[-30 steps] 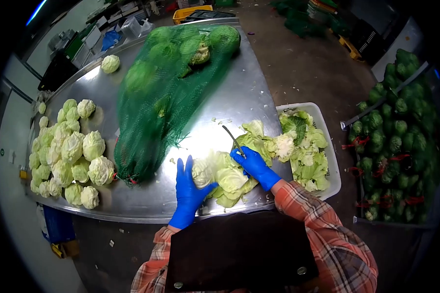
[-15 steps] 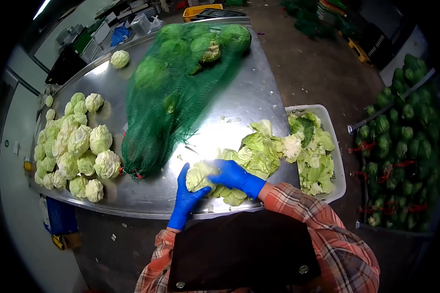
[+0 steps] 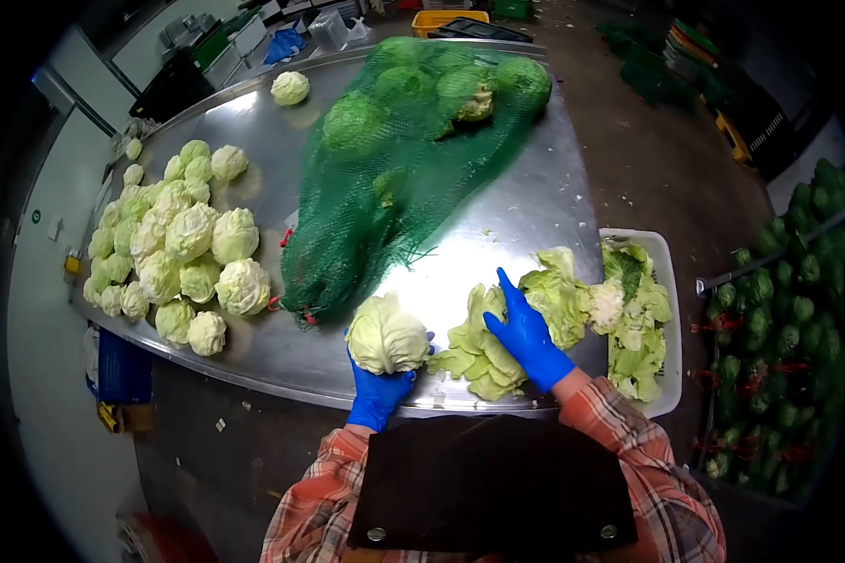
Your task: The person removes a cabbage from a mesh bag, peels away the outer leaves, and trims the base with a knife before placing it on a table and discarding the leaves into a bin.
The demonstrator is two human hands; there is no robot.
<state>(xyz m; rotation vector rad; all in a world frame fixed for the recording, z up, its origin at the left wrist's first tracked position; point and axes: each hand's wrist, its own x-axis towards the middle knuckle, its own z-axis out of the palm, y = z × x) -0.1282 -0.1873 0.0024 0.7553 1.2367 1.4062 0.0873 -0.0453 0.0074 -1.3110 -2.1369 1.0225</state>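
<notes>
A pale green cabbage head (image 3: 388,336) rests in my left hand (image 3: 381,389), whose blue-gloved fingers curl around it from below at the metal table's front edge. My right hand (image 3: 526,336), also in a blue glove, lies with thumb and fingers spread against loose cabbage leaves (image 3: 484,349). Nothing is gripped in it. More leaves (image 3: 554,291) lie beyond its fingers. Left of the held head, a pile of trimmed cabbage heads (image 3: 191,233) sits on the metal table (image 3: 282,366). A green mesh bag (image 3: 385,206) with several cabbages inside stretches across the middle.
A white crate (image 3: 671,328) full of leaves stands at the table's right side. Further right is a rack of bagged green cabbages (image 3: 770,338). One single head (image 3: 290,88) sits at the table's back left. A yellow crate (image 3: 449,21) stands behind the table.
My right hand has left the cabbage head and moved right to the leaves, its fingers now spread. The head stays in my left hand, turned and more exposed. The camera view has shifted left.
</notes>
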